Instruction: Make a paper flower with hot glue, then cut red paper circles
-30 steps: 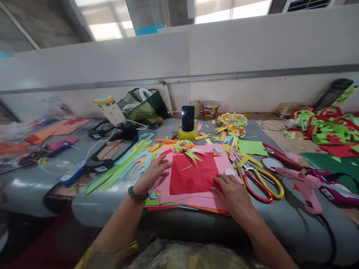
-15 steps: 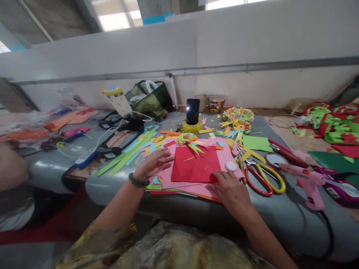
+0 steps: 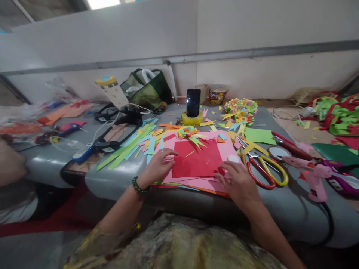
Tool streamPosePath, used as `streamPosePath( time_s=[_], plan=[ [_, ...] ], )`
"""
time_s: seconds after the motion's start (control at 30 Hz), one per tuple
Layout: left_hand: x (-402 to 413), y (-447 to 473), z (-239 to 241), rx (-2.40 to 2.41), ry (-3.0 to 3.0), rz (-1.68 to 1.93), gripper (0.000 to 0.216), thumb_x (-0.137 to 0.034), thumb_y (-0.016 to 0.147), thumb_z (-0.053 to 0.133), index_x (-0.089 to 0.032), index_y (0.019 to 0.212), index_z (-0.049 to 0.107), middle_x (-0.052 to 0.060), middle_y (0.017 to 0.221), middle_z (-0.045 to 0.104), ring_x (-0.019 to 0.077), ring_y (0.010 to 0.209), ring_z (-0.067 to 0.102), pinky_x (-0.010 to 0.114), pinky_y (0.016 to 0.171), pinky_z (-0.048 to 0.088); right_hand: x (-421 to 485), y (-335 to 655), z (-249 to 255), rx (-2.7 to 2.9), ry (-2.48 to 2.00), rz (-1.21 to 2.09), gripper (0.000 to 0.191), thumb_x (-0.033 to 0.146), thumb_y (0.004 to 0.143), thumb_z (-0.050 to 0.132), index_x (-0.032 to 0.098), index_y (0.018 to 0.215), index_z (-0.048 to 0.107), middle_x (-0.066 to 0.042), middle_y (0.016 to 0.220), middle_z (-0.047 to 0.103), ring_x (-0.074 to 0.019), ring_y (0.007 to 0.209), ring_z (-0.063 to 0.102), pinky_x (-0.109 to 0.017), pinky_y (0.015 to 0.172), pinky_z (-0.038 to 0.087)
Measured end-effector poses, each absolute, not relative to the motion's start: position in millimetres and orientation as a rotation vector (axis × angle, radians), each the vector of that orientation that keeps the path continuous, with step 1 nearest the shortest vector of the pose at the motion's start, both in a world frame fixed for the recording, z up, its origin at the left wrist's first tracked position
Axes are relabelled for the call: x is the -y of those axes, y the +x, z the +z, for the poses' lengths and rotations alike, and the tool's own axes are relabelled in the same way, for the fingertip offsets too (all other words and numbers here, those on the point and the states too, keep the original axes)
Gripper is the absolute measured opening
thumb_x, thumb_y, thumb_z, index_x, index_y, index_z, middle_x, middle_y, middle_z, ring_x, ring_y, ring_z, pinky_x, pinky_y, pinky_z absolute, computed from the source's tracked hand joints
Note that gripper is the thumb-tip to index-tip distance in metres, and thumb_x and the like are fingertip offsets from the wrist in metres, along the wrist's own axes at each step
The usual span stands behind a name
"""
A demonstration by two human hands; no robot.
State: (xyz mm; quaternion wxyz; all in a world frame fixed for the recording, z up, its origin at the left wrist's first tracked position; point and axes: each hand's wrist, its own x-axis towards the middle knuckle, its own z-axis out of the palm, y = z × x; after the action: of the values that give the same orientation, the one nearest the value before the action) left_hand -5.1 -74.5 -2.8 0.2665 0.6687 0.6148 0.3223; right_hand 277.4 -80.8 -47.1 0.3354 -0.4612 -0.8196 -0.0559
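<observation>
A flat red paper sheet (image 3: 196,164) lies on a larger pink sheet (image 3: 227,144), with more coloured sheets under them. My left hand (image 3: 160,165), a green bead bracelet at its wrist, is at the red sheet's left edge with fingers apart. The thumb and fingers of my right hand (image 3: 241,184) are on either side of the red sheet's lower right corner, which bends up a little between them. Just beyond my right fingers is a round white lid-like disc (image 3: 232,159). Thin green paper spikes from a colourful paper flower (image 3: 187,131) overhang the red sheet's top edge.
Right of the sheets lie scissors (image 3: 269,172) with red and yellow handles and a pink glue gun (image 3: 314,175). Paper strips (image 3: 130,145) spread to the left. Behind stand a phone (image 3: 193,102) on a tape roll (image 3: 192,118) and a green bag (image 3: 153,89). Someone's arm (image 3: 11,160) is far left.
My left hand has come in to the red sheet's left edge. My right hand has shifted from resting on the lower right corner to pinching it. The view has tilted down slightly.
</observation>
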Motion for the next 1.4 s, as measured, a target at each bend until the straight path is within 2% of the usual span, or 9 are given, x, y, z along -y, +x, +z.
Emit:
streamPosePath(
  time_s=[0.13,0.33,0.47,0.67,0.77,0.83,1.0,1.17,1.4],
  plan=[
    [82,-5,-11,-1.581,2.065,0.703,0.026,-0.018,0.078,0.051,-0.022,0.091,0.073,0.007,0.102,0.073,0.0231,0.101,0.064,0.039,0.095,0.050,67,291,-45,2.040,-1.362,-0.192,0.028,0.040,0.097,0.049,0.019,0.100,0.068,-0.015,0.107,0.069,-0.0308,0.102,0.061,-0.047,0.089,0.048],
    [92,-5,-21,-1.529,2.238,0.585,0.031,-0.020,0.086,0.048,-0.022,0.096,0.077,0.010,0.107,0.074,0.0255,0.103,0.065,0.042,0.093,0.049,52,305,-47,2.093,-1.453,-0.056,0.021,0.029,0.093,0.046,0.023,0.082,0.063,-0.008,0.085,0.070,-0.0243,0.078,0.062,-0.038,0.073,0.048],
    [94,-8,-25,-1.522,2.257,0.595,0.033,-0.023,0.087,0.046,-0.022,0.100,0.077,0.010,0.108,0.074,0.0265,0.103,0.065,0.043,0.091,0.049,50,307,-37,2.079,-1.493,-0.080,0.020,0.035,0.091,0.050,0.023,0.083,0.064,-0.010,0.093,0.071,-0.0258,0.087,0.064,-0.038,0.076,0.048],
    [93,-10,-26,-1.496,2.237,0.565,0.033,-0.022,0.088,0.046,-0.025,0.100,0.076,0.008,0.107,0.075,0.0261,0.103,0.065,0.042,0.090,0.048,45,307,-23,2.028,-1.780,0.115,0.032,0.051,0.087,0.051,0.023,0.075,0.062,-0.003,0.063,0.064,-0.0210,0.060,0.059,-0.032,0.056,0.043],
    [92,-12,-25,-1.457,2.208,0.556,0.037,-0.016,0.087,0.042,-0.023,0.104,0.075,0.007,0.109,0.075,0.0253,0.107,0.064,0.043,0.094,0.045,54,301,-7,1.914,-1.702,-0.067,0.032,0.052,0.086,0.056,0.022,0.088,0.066,-0.007,0.077,0.071,-0.0224,0.069,0.064,-0.034,0.061,0.049],
    [91,-14,-24,-1.439,2.196,0.545,0.040,-0.012,0.087,0.039,-0.022,0.104,0.074,0.007,0.108,0.075,0.0240,0.106,0.065,0.043,0.096,0.044,63,288,3,1.911,-1.533,-0.128,0.025,0.044,0.089,0.059,0.022,0.097,0.066,-0.008,0.088,0.074,-0.0225,0.078,0.068,-0.034,0.069,0.053],
    [90,-15,-19,-1.423,2.219,0.528,0.039,-0.009,0.088,0.036,-0.021,0.100,0.071,0.005,0.108,0.075,0.0215,0.105,0.065,0.042,0.094,0.044,76,235,-1,2.286,-1.023,0.212,0.014,0.023,0.094,0.058,0.022,0.106,0.064,-0.007,0.093,0.075,-0.0205,0.083,0.070,-0.033,0.073,0.057],
    [93,-13,-22,-1.429,2.259,0.586,0.037,-0.006,0.087,0.039,-0.021,0.101,0.070,0.004,0.108,0.075,0.0210,0.105,0.065,0.041,0.091,0.045,70,215,-23,2.377,-0.988,0.353,0.013,0.023,0.093,0.061,0.020,0.105,0.064,-0.008,0.094,0.075,-0.0222,0.085,0.070,-0.034,0.072,0.059],
    [94,-13,-25,-1.437,2.269,0.611,0.038,-0.005,0.086,0.039,-0.021,0.101,0.069,0.004,0.108,0.075,0.0202,0.104,0.066,0.039,0.089,0.045,69,217,-22,2.378,-0.955,0.501,0.016,0.025,0.090,0.066,0.021,0.106,0.066,-0.008,0.093,0.074,-0.0214,0.085,0.070,-0.033,0.072,0.059]
  ],
)
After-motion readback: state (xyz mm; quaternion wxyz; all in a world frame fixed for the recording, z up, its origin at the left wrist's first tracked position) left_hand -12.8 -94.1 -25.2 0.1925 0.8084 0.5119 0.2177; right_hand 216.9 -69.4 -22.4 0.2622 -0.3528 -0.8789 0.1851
